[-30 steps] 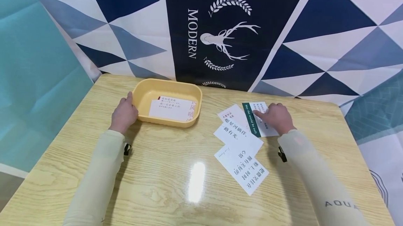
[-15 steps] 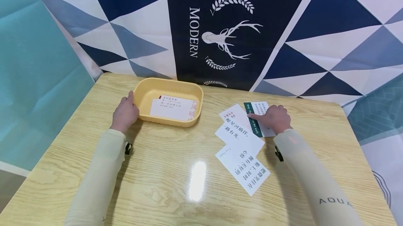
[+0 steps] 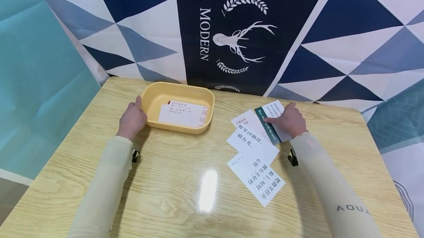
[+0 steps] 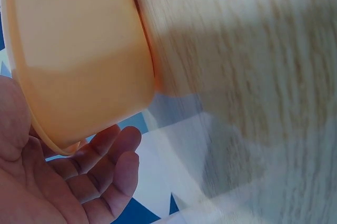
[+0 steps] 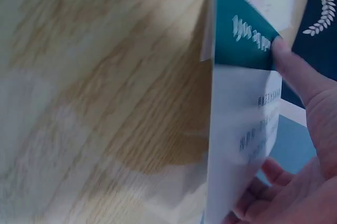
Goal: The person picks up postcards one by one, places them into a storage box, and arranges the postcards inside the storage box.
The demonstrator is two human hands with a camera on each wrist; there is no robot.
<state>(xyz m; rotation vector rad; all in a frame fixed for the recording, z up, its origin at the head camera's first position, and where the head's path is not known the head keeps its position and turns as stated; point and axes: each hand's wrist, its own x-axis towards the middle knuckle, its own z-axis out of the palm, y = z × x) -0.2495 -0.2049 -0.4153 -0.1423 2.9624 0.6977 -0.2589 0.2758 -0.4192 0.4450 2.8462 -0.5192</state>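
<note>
- Two pale sleeves (image 3: 102, 190) reached in over the wood-grain table (image 3: 165, 179).
- Nearest lay the lowest white card (image 3: 255, 179), set slantwise, its upper part meeting the middle card (image 3: 263, 151); which one was on top could not be told.
- Beyond, the middle card overlapped a red-lettered card (image 3: 253, 122).
- Just right of that, the right hand (image 3: 292, 121) pinched a green-banded card (image 3: 278, 109), thumb on the green band and fingers behind; the card was tilted.
- To the left, the left hand (image 3: 133, 119) gripped the end of a yellow tray (image 3: 175, 129), its rim between thumb and curled fingers.
- White cards (image 3: 180, 115) lay overlapping inside the tray.
- Farthest hung a patterned backdrop (image 3: 248, 76) with a deer's head and "MODERN".
</note>
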